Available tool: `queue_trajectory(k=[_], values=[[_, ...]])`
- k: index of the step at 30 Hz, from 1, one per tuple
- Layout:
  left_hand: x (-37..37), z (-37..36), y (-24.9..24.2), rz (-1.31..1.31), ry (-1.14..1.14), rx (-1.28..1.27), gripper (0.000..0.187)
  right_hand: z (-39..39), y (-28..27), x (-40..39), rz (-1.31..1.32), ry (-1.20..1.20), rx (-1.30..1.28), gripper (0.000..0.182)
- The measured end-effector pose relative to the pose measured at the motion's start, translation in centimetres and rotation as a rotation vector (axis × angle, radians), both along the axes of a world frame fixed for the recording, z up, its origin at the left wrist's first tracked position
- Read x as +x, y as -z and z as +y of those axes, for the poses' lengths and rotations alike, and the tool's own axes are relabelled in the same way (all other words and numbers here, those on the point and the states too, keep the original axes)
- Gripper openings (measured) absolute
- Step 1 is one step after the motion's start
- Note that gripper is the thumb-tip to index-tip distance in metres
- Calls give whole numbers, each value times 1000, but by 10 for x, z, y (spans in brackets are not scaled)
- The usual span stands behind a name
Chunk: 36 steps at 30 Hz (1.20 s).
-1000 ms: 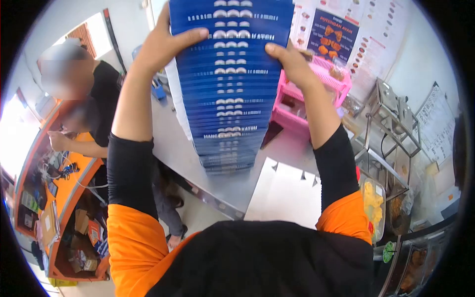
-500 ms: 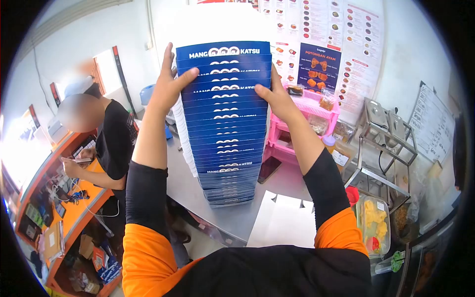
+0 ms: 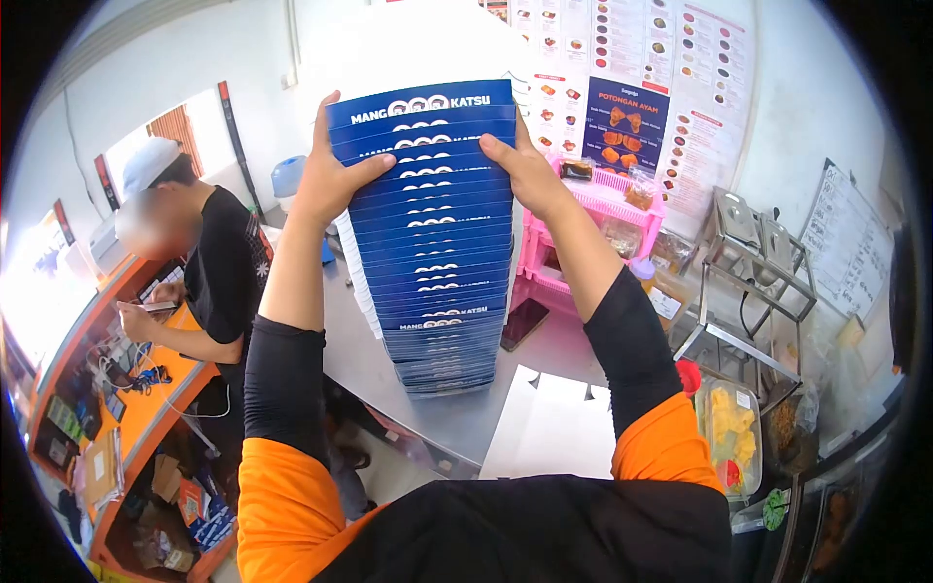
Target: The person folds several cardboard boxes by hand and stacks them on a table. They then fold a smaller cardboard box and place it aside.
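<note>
A tall stack of nested blue paper food boxes [image 3: 437, 233], printed MANGOOO KATSU, rises from the metal table [image 3: 423, 418]. My left hand [image 3: 335, 175] grips its upper left side, the thumb lying across the blue front faces. On the opposite side my right hand [image 3: 533, 170] clasps the stack at about the same height, its thumb on the front as well. Most of the fingers of both hands are hidden behind the sides. A flat white cardboard piece [image 3: 549, 428] with notched edges lies on the table, to the right of the stack's base.
Right of the stack are a dark phone [image 3: 526, 324] and a pink plastic rack [image 3: 612, 194] holding packets. Further right stand a metal frame [image 3: 743, 291] and a clear tub of yellow food [image 3: 734, 428]. At left, a person [image 3: 219, 272] holds a phone by an orange counter [image 3: 180, 384].
The top of the stack has shifted slightly left, and both hands have moved with it, keeping their hold. The person at the left has raised their head a little.
</note>
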<state>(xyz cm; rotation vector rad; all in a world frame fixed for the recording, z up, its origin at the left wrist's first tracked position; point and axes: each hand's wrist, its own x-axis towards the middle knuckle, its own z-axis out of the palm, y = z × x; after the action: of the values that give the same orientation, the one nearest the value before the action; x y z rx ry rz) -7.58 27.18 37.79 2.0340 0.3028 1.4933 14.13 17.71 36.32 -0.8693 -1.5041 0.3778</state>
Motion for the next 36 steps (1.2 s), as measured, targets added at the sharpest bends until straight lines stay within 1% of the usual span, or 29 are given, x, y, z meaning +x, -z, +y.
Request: queue_trajectory(k=[2,8,11,14,16,18,19,20,21,23,24,25,26,27,28,30,31,32,34,36], values=[[-1,0,4,-19,28,-11,95,-1,2,-1,-6,-3,-12,85],[-3,-12,0,48,-15,-31,93,4,6,2,-20,35,12,84],[-1,-7,1,46,2,-24,94,6,10,6,-26,41,30,84],[2,3,3,35,36,4,97,2,10,5,-29,45,31,86],[0,3,5,33,61,-44,101,0,8,7,-53,59,28,88],[2,6,4,-11,74,-57,104,9,24,10,-88,183,81,89],[5,1,7,-52,81,-52,106,1,31,12,-104,253,110,90],[5,-2,14,-92,81,-55,108,-8,45,10,-159,273,107,93],[3,-8,20,-115,182,-123,109,-27,57,-5,-219,312,139,93],[0,-7,50,-127,-7,-2,109,-56,94,-9,-384,366,104,92],[-3,-10,72,-126,-101,49,109,-77,111,-15,-369,354,84,90],[-6,-25,96,-176,-105,75,108,-93,136,-14,-332,326,64,90],[-10,-44,126,-221,-107,99,108,-112,163,-10,-314,357,-20,89],[-12,-61,163,-259,-72,113,106,-136,186,-7,-298,357,-70,84],[-12,-78,208,-290,-35,121,104,-160,211,-1,-315,412,-200,81],[-13,-121,296,-72,-32,68,91,-209,271,19,-322,526,-477,71],[-13,-151,321,185,-68,43,84,-235,301,29,-282,621,-661,68],[-8,-179,339,437,-95,26,77,-262,327,40,-284,738,-708,66],[11,-222,358,776,266,80,71,-309,354,57,-258,913,-846,65],[37,-243,372,1205,518,308,70,-342,364,64,-239,1068,-1022,69]])
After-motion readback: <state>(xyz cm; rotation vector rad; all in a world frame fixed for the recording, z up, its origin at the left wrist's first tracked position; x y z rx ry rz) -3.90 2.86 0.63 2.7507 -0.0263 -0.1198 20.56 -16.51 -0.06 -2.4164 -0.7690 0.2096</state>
